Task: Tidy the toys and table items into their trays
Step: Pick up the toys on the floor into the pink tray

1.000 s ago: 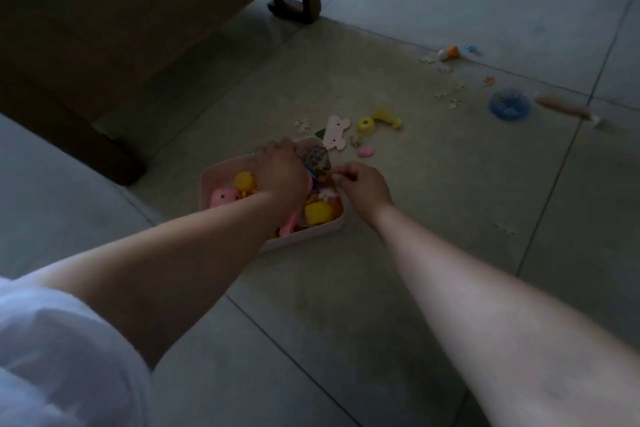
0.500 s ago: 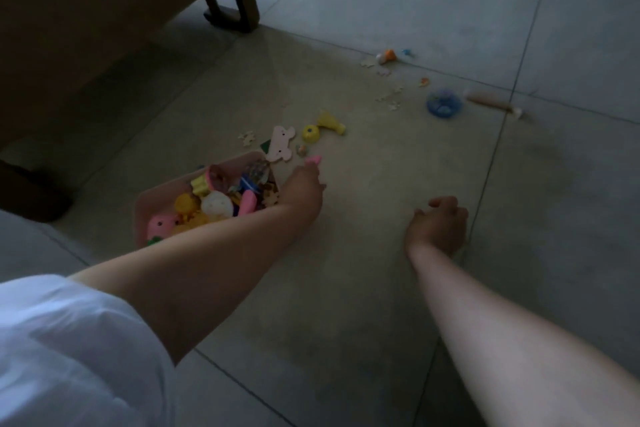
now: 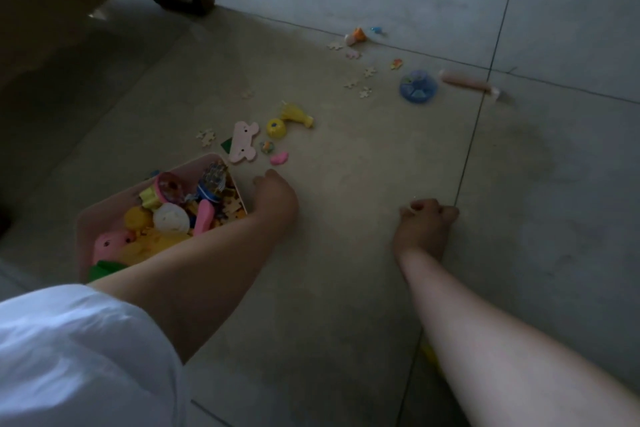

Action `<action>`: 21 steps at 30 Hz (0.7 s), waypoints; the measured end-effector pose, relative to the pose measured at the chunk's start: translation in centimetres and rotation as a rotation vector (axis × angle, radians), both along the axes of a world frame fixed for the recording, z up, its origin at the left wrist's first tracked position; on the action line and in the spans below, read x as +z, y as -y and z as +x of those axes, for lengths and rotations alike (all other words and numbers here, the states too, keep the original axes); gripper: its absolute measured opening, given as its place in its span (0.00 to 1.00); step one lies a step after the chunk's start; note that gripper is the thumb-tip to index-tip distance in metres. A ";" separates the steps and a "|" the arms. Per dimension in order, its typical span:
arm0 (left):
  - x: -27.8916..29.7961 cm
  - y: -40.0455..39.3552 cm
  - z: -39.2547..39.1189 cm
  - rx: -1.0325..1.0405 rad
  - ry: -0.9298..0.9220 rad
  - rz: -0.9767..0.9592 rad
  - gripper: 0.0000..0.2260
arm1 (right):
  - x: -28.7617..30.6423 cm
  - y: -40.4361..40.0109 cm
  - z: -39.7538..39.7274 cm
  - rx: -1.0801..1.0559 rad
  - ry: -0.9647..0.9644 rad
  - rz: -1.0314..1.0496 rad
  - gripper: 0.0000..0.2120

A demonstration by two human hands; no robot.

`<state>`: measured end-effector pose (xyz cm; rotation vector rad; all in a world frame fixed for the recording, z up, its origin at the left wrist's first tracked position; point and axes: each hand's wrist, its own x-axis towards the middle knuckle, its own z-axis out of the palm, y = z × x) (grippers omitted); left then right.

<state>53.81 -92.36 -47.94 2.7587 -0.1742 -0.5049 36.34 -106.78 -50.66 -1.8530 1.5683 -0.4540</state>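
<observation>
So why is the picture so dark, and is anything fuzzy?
Head view: the room is dim, so the floor looks grey and murky; the furniture at top left falls into deep shadow; the white sleeve is the brightest patch; far puzzle pieces look soft and grainy.

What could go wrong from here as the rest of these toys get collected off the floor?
1. The pink tray is already heaped; the left forearm crosses its near side, so a careless sweep may tip pieces out.
2. The pale puzzle pieces nearly match the floor in this dim light and could be missed.
3. The right hand rests fisted on the floor; whether it holds anything is unclear, so a small piece might drop unnoticed.
</observation>
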 end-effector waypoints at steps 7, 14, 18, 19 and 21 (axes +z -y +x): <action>0.4 0.7 -0.5 -0.142 -0.055 -0.046 0.12 | 0.9 0.1 0.1 0.061 -0.038 0.013 0.13; 2.8 0.6 -2.5 -0.359 0.064 -0.292 0.04 | 1.9 -3.1 4.3 0.307 0.036 0.240 0.10; 6.7 -2.3 0.0 -0.239 0.313 -0.349 0.04 | 4.8 -9.1 8.8 0.449 0.357 0.334 0.07; 7.4 -3.7 0.7 -0.210 0.358 -0.357 0.05 | 5.6 -10.4 9.7 0.507 0.394 0.352 0.06; 8.6 -7.3 1.8 -0.131 0.415 -0.312 0.06 | 6.8 -12.8 11.1 0.661 0.438 0.399 0.07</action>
